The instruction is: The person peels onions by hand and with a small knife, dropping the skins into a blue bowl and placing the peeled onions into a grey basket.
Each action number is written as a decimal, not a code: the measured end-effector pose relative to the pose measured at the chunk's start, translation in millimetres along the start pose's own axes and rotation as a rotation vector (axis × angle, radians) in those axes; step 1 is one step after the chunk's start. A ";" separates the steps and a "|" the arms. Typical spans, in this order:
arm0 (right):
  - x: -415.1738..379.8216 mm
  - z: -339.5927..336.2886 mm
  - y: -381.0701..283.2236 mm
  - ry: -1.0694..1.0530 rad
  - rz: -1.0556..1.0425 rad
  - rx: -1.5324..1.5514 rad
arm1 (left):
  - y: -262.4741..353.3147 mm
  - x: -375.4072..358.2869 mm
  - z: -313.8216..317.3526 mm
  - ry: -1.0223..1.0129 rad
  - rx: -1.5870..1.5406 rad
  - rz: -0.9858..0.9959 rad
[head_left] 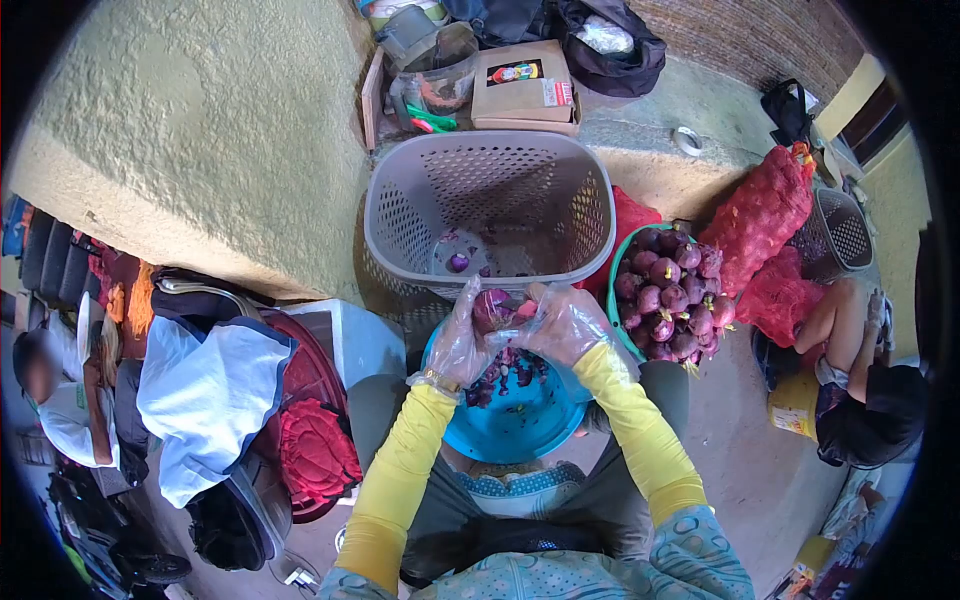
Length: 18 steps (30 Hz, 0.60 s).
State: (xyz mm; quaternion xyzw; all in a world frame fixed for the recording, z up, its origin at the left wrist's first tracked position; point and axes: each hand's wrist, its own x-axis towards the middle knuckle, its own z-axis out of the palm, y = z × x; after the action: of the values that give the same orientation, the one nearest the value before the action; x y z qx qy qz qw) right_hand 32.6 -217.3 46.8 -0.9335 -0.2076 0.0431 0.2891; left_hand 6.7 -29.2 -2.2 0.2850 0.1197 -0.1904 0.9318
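Greyish floor (742, 412) beneath purple-skinned onion (491, 312)

Peelings (485, 388) are being contained in the basin (510, 432), between the knees (662, 385) — the crate (388, 225) is being kept beyond, the tub (613, 290) of onions (672, 290) right, the cardboard box (515, 95) behind the crate.

Head view: from wearer's head, facing forward and down (lap close, wide surroundings).

Noted: grey on perforated basket (505, 190), bright blue on basin (535, 435), green on tub (613, 290), purple on onions (665, 290), red on mesh sack (760, 215), plain yellow on sleeves (395, 490), looped print on pale-blue shirt (695, 550).
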 end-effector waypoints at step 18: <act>-4.0 4.3 3.9 0.095 -0.116 -0.100 | -7.2 1.3 -40.4 -0.119 1.372 0.657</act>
State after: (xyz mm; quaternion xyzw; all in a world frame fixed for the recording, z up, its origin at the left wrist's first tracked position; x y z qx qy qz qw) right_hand 29.5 -219.6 40.9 -0.9341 -0.2494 -0.0283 0.2538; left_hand 0.2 -11.9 -38.8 0.8102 -0.1668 0.0499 0.5597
